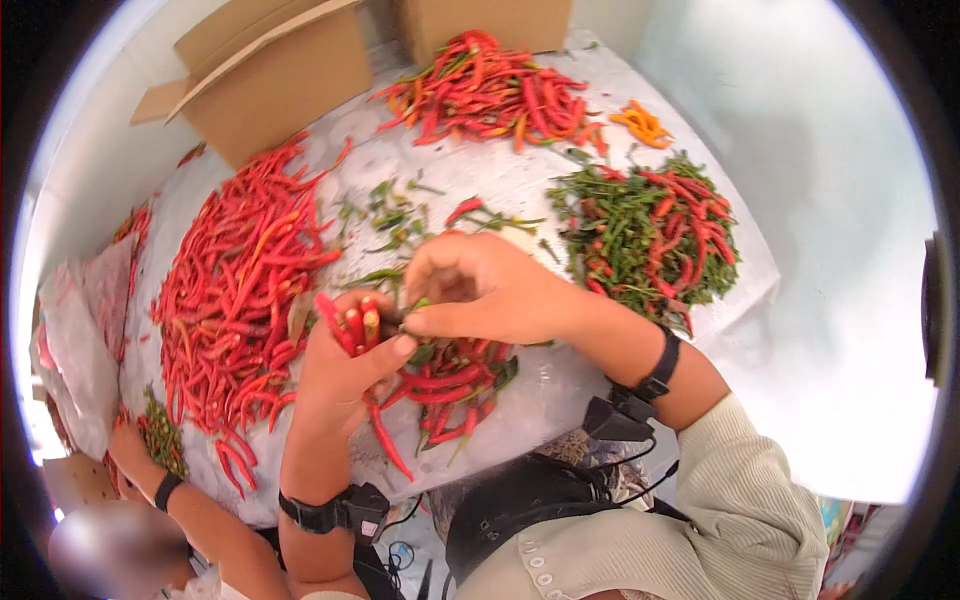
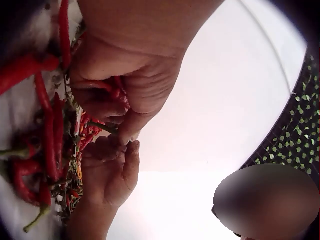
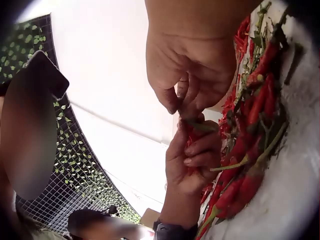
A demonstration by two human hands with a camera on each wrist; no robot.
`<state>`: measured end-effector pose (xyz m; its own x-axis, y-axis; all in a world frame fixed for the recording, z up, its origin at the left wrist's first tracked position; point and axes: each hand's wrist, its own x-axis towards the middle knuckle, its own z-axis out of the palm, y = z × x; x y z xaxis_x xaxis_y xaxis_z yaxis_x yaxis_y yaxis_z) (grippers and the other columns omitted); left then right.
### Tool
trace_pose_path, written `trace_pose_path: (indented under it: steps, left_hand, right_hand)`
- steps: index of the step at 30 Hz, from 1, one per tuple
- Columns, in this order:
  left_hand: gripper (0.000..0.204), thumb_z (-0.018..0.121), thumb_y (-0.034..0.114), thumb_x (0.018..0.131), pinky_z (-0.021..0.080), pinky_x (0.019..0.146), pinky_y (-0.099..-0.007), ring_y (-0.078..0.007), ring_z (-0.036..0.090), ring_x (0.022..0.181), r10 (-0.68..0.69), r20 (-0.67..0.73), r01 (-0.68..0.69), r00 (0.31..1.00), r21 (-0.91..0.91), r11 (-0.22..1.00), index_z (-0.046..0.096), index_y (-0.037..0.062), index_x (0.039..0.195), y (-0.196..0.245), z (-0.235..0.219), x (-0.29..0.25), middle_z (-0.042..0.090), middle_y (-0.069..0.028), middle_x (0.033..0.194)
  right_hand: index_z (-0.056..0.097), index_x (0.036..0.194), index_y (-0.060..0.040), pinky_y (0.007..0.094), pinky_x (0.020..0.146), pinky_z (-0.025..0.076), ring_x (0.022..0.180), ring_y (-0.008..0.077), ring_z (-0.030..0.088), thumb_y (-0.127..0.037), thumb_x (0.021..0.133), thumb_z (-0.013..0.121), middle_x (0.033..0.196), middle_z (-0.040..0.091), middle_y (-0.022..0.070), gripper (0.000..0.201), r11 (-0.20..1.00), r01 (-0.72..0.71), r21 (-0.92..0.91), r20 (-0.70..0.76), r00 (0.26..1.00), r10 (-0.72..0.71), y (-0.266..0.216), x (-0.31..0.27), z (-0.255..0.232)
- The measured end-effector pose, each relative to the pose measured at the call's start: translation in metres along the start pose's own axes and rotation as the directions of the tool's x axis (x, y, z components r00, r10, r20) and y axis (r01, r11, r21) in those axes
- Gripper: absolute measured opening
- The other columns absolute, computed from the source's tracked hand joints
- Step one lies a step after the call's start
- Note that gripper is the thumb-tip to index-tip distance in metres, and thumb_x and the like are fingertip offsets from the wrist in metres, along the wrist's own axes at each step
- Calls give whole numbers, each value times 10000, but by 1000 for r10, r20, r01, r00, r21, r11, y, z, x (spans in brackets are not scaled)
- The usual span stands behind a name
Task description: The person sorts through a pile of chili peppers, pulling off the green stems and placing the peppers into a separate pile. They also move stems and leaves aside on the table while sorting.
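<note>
In the head view, the left hand [image 1: 345, 375] grips several red peppers [image 1: 355, 325], their ends poking up between thumb and fingers. Thumb and fingers of the right hand [image 1: 490, 290] pinch a green stem at the top of that bunch, so the hands meet. The left wrist view shows red peppers [image 2: 117, 90] inside the curled fingers of the left hand [image 2: 135, 75], with a green stem by the fingertips. In the right wrist view the right hand [image 3: 195, 65] touches the left at the fingertips. A small pile of stemmed peppers [image 1: 445, 385] lies just below the hands.
A large heap of red peppers [image 1: 235, 300] covers the table's left side; another pile [image 1: 490, 95] is at the back. Green stems mixed with peppers [image 1: 645, 230] lie right, near orange peppers [image 1: 642, 124]. Cardboard boxes [image 1: 280, 80] stand behind. Another person's arm [image 1: 215, 525] reaches in lower left.
</note>
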<state>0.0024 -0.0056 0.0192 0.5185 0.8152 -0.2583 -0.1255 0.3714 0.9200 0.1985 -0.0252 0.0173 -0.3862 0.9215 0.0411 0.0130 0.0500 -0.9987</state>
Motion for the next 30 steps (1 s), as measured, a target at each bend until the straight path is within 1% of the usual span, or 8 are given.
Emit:
trace_pose_path:
  steps: [4, 6, 12, 14, 16, 21, 25, 30]
  left_hand:
    - [289, 688, 26, 722, 295, 367, -180, -40, 390, 450, -8, -2, 8, 1000, 36, 999, 504, 49, 944, -1, -7, 2, 459, 24, 652]
    - [247, 665, 22, 734, 279, 366, -180, -40, 375, 447, -10, 23, 9, 1000, 5, 1000, 512, 51, 926, -3, -11, 5, 449, 24, 630]
    - [204, 630, -1, 757, 292, 361, -190, -55, 385, 436, 31, -2, -31, 1000, -98, 995, 515, 43, 920, -1, -14, 1, 449, 14, 613]
    - [198, 624, -9, 761, 294, 360, -191, -56, 387, 432, 52, 34, -48, 998, -112, 993, 516, 47, 918, -3, -17, 2, 455, 9, 616]
    - [192, 614, -12, 765, 296, 362, -187, -63, 394, 446, 67, 52, -60, 996, -122, 991, 512, 50, 915, -2, -17, 0, 451, 2, 618]
    - [153, 587, -4, 785, 301, 375, -196, -82, 415, 489, 63, 31, -57, 998, -164, 985, 506, 41, 907, 4, -16, -4, 459, -22, 632]
    - [98, 565, 36, 827, 282, 384, -212, -89, 419, 487, 66, -10, -66, 998, -216, 974, 518, 37, 914, 9, -19, -5, 504, -53, 652]
    - [112, 604, 31, 810, 312, 382, -207, -84, 431, 456, 15, -61, -33, 998, -307, 951, 529, 48, 890, 6, -28, 1, 501, -23, 633]
  right_hand:
    - [539, 901, -32, 206, 598, 431, 676, 41, 511, -111, 814, 658, 746, 547, -17, 167, 962, 217, 168, -146, 970, -193, 3, 2, -4]
    - [538, 901, -29, 207, 610, 440, 706, 49, 529, -96, 807, 659, 753, 550, -15, 167, 971, 182, 153, -294, 947, -131, -3, -5, -11]
    - [536, 901, -26, 208, 625, 452, 719, 71, 556, -61, 791, 660, 771, 568, -4, 170, 978, 151, -141, -451, 870, -199, -30, -48, -23]
    - [545, 906, -7, 206, 603, 451, 697, 65, 559, -81, 773, 671, 772, 600, 31, 198, 905, 287, -313, -577, 699, -421, -45, -52, -35]
    - [550, 925, -5, 202, 590, 445, 695, 60, 557, -79, 780, 663, 790, 600, 34, 198, 879, 264, -398, -652, 593, -473, -91, -60, -50]
    - [551, 910, -9, 207, 564, 440, 677, 73, 558, -101, 802, 646, 792, 599, 45, 171, 488, 348, -801, -523, -8, -852, -166, -23, -90]
    - [554, 896, -25, 222, 527, 442, 660, 92, 570, -118, 811, 632, 782, 606, 54, 148, 269, 373, -888, -355, -183, -917, -223, 23, -104]
    - [548, 863, -28, 277, 573, 463, 627, 143, 591, -140, 778, 651, 731, 618, 48, 174, 342, 153, -927, -372, -273, -887, -259, 112, -156]
